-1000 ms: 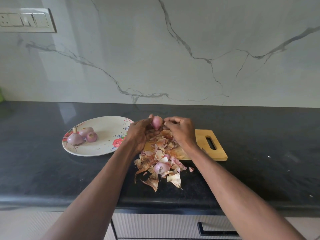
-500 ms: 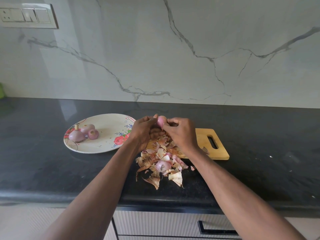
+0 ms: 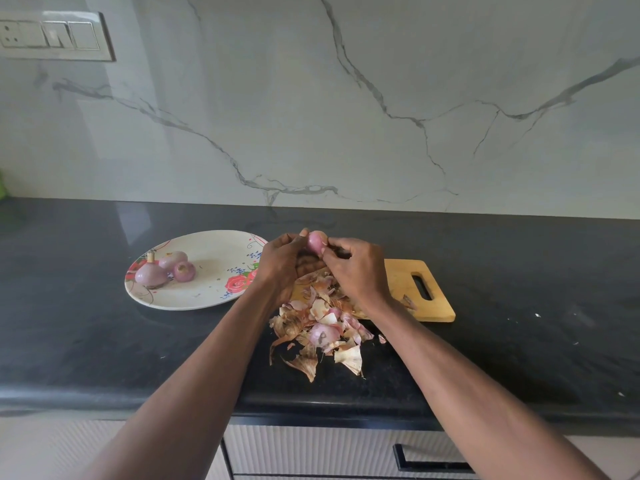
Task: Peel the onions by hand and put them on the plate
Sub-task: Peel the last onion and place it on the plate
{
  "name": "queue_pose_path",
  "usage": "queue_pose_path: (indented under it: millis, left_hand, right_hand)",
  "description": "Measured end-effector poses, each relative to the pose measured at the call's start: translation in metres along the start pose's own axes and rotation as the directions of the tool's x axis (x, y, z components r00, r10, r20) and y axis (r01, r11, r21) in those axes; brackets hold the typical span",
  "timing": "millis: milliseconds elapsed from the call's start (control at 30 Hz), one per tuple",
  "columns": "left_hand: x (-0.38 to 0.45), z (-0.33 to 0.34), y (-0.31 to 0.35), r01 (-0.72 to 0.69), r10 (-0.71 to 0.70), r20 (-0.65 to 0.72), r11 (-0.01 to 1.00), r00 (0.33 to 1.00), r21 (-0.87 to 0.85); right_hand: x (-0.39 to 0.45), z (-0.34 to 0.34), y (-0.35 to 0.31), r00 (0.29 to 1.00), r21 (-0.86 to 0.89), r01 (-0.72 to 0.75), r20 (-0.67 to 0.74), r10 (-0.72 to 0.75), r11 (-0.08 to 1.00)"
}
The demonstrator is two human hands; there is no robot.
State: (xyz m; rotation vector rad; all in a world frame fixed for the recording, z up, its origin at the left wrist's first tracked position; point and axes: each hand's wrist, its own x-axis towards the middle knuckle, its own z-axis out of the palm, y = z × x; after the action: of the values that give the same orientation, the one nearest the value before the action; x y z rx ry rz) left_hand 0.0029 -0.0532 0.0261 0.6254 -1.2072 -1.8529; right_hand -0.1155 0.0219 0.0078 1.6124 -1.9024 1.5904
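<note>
Three peeled purple onions (image 3: 166,270) are lying on the flowered white plate (image 3: 207,299); left hand (image 3: 282,263) and right hand (image 3: 356,268) are pinching a fourth small pink onion (image 3: 316,241), nearly bare.

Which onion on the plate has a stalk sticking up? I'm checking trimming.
The leftmost onion, largest of the three; the other two onions show no stalk.

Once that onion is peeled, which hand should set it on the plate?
Probably the left hand: it grips the onion from the side nearest the plate, which lies to its left. The right hand would have to cross over.
</note>
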Motion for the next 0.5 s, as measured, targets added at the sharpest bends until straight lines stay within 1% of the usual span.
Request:
queue_pose_path:
  millis: [67, 200, 400, 500]
  left_hand:
    - [0.0003, -0.0010, 0.0010, -0.003, 0.003, -0.002, 1.000, 1.000, -0.018]
    - [0.0016, -0.0027, 0.0008, -0.002, 0.002, 0.016, 1.000, 1.000, -0.010]
    - [0.0003, 0.0003, 0.0014, 0.001, -0.001, 0.035, 1.000, 0.999, -0.016]
    - [-0.0007, -0.0002, 0.0019, 0.011, -0.010, 0.054, 1.000, 0.998, -0.018]
  right_hand:
    - [0.0011, 0.0007, -0.0016, 1.000, -0.002, 0.025, -0.019, -0.025, 1.000]
    - [0.0037, 0.0009, -0.0017, 0.997, 0.006, 0.029, -0.070, -0.028, 1.000]
    - [0.0034, 0.0019, 0.0014, 0.993, -0.043, 0.105, -0.056, -0.107, 0.994]
    - [0.0033, 0.0014, -0.0003, 0.992, -0.038, 0.109, -0.063, -0.111, 0.993]
